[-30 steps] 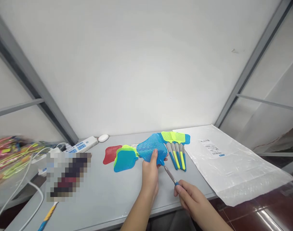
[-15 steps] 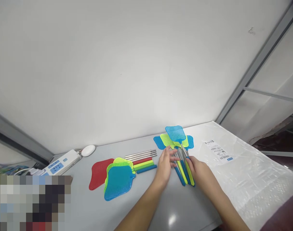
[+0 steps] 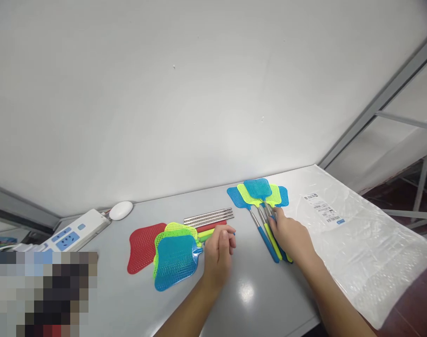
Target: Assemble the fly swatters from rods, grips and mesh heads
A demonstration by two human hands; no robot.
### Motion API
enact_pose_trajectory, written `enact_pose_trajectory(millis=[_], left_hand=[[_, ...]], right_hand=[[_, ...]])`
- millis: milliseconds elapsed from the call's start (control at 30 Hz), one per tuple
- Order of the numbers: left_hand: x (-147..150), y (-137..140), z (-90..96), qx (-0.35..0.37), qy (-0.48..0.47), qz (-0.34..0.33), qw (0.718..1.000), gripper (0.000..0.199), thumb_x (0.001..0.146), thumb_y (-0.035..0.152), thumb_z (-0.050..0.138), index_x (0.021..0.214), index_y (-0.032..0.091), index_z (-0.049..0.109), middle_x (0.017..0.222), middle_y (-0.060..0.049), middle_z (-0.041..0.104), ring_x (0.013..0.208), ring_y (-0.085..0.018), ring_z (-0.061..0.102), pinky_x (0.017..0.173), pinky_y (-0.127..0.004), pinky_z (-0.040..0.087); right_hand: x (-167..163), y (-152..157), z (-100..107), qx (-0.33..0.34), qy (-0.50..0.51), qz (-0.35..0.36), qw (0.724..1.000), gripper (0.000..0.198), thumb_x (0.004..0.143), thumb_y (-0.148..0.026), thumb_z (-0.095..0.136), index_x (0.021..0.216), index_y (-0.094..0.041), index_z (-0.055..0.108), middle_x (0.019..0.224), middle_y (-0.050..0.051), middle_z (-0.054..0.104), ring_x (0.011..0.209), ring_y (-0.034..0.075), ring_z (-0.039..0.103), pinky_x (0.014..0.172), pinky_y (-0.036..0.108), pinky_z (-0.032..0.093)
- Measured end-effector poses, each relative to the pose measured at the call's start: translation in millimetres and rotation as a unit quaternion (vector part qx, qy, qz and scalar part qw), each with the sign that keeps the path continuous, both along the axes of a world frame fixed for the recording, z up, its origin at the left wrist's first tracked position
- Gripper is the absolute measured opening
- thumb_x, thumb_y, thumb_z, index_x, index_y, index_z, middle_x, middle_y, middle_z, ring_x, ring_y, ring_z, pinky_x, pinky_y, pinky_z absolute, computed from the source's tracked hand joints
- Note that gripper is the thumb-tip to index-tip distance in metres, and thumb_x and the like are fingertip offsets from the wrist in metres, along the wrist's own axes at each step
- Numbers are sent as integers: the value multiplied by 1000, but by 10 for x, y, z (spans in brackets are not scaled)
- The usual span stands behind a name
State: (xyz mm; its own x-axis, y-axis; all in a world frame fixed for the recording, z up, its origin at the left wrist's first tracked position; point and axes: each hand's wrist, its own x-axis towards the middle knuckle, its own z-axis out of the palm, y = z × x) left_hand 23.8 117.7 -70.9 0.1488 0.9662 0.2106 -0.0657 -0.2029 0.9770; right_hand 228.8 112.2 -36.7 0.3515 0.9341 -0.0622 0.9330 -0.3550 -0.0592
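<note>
So the right hand had its fingers closed round the top blue swatter, its head out past the fingertips, over the yellow-green swatters. The left hand had half-curled fingers over the loose handles; couldn't tell if they gripped any. Metal rods lay just beyond those. Imo a light right-hand pinch looked best, so nothing underneath got dragged.

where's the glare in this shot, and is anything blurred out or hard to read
Head view: a glare spot whitens the grey table on the near right side of the left hand; head view: the metal rods catch bright highlights; head view: mosaic blocks mask the lower left corner, while the red swatter head's mesh is readable.
</note>
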Motion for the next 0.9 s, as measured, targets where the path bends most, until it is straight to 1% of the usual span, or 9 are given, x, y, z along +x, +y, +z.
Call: enact_pose_trajectory(millis=[100,267,467,533,633,700,767,833,900], left_hand=[[-12,-15,-23,34,21,-18,999,36,102,41,31,94,18,58,64,2,53,57,-11,49,51,-23,37],[-34,-19,-31,59,42,-23,997,35,102,38,30,93,18,58,64,2,53,55,-11,47,51,-23,36],[-29,-8,-13,79,85,-26,993,34,102,36,31,90,18,57,64,2,52,57,-11,48,54,-23,36],[-30,-5,-3,91,102,-24,990,34,102,34,30,88,18,56,64,2,52,57,-10,48,54,-23,37],[-28,-8,4,119,129,-27,984,34,102,31,29,86,18,56,63,2,51,56,-10,49,55,-23,37],[-21,-17,3,133,143,-28,980,33,102,29,30,84,18,55,61,2,50,56,-10,49,56,-23,38],[-10,-33,2,148,157,-27,976,32,101,28,31,82,18,55,60,3,50,56,-10,50,57,-23,39],[-2,-53,11,171,177,-23,969,32,100,27,32,81,18,56,59,2,51,57,-11,51,58,-24,39],[-9,-75,44,196,200,-16,960,32,99,27,34,79,18,57,60,1,54,59,-12,53,60,-25,40]], right_hand=[[-9,1,-21,-6,-18,2,1000,36,99,-36,32,124,-17,47,80,11,71,74,31,68,59,33,37],[-18,5,-41,-6,-27,15,999,30,97,-35,38,115,-16,54,79,12,70,72,30,68,59,32,37],[32,-59,11,39,-4,1,999,33,97,-41,38,118,-21,54,78,7,71,71,27,67,57,30,35],[73,-128,18,75,14,-14,997,33,98,-43,36,116,-23,56,78,4,70,71,24,66,56,29,35],[77,-303,-38,212,82,-11,974,29,97,-43,40,104,-23,61,68,0,65,60,17,60,54,27,35],[-12,-457,-122,313,138,39,939,23,96,-38,46,96,-22,63,63,-2,61,54,14,55,55,26,37],[-184,-614,-224,359,180,128,907,17,94,-30,50,94,-20,63,64,-1,60,54,13,54,57,26,38],[-396,-745,-320,340,216,231,885,13,93,-23,50,94,-19,62,66,0,60,56,13,54,57,26,38],[-579,-827,-389,276,237,335,869,14,93,-19,47,92,-20,61,67,0,61,60,14,56,58,26,37]])
